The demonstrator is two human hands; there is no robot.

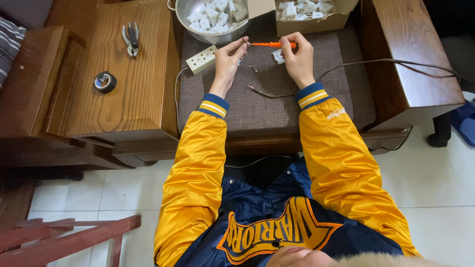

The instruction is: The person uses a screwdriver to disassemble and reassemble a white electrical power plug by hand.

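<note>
Your R hand [300,59] grip's closed on the orange screwdriver [272,44], tip at L hand [228,60], whose grip pinches a small white part, screw [253,68] lying between on the counter [277,104].

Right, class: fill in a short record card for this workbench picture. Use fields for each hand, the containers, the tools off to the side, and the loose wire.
Left hand: left hand pinches a small part at the screwdriver tip, beside the white socket strip
Right hand: right hand grips the orange screwdriver
Containers: metal colander and cardboard box, both holding white plastic parts
Side tools: pliers and black tape roll on the wooden cabinet
Wire: grey cable lying on the grey mat
</note>
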